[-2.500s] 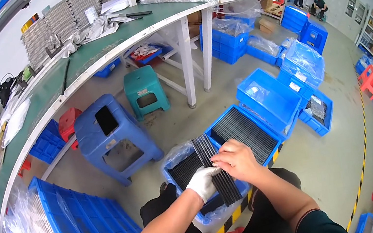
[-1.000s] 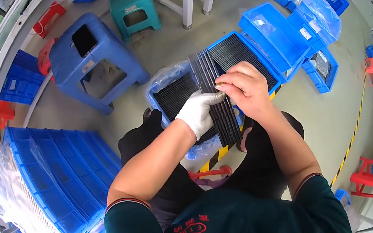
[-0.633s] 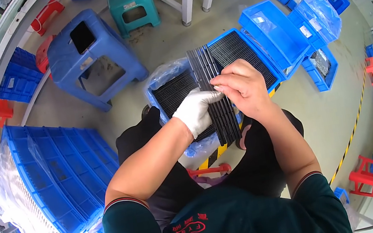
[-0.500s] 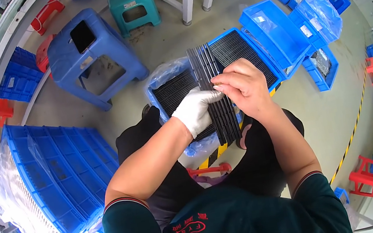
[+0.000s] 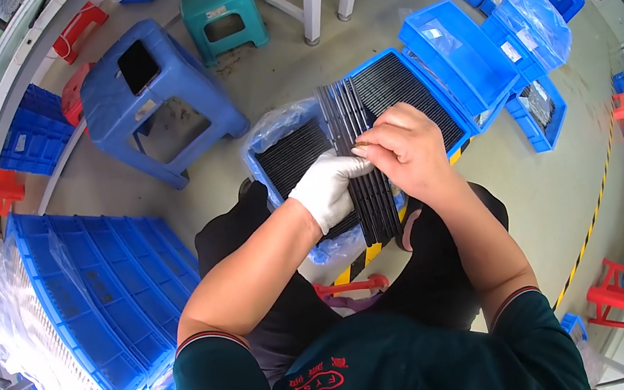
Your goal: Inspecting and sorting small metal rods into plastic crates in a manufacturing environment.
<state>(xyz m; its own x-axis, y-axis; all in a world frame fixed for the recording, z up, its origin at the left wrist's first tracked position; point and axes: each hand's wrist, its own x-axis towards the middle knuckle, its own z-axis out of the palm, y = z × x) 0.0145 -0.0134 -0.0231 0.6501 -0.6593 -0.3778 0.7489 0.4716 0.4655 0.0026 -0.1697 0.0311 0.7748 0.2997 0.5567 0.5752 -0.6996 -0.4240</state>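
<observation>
My left hand (image 5: 324, 191), in a white glove, is wrapped round a bundle of long, thin black strips (image 5: 377, 213) held over my lap. The strips lie side by side, running away from me. My bare right hand (image 5: 413, 152) bends over the bundle's right side, thumb and index finger pinched together close to my left thumb. Whatever sits in that pinch is too small to name. Beneath the bundle is a plastic-lined blue crate (image 5: 256, 173) with rows of similar black strips. Just right of it, another blue crate (image 5: 462, 137) holds more rows.
Blue bins (image 5: 462, 51) stand at the right of the crates. A blue stool (image 5: 169, 70) bears a dark phone-like slab (image 5: 138, 67); a green stool (image 5: 218, 3) is behind. Stacked blue crates (image 5: 95, 292) rise at my left. A red stool (image 5: 617, 291) stands at right.
The bundle's far ends have dipped slightly toward me, and my right hand has shifted a little with it. My left hand keeps its grip in nearly the same place.
</observation>
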